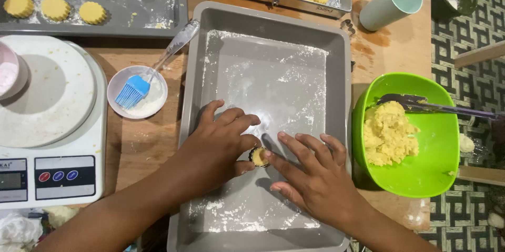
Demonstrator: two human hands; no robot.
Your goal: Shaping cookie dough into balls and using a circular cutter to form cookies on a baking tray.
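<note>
1. The grey baking tray (342,99) is a smooth metal box shape, and its floor is dusted with patchy white flour.
2. The green bowl (442,141) is shiny plastic and holds a lumpy heap of yellow dough (388,134), with a dark spatula (421,105) resting in it.
3. A small white dish (120,85) holds flour and a blue brush (132,90) with soft bristles.
4. The little round mould (259,156) is dark with a wavy edge and is filled with yellow dough. It sits low in the middle of the tray, between both hands.
5. The left hand (221,144) curls around the mould, pinching it with thumb and fingers.
6. The right hand (315,176) lies flat with fingers spread, and its first fingertip presses the dough in the mould.
</note>
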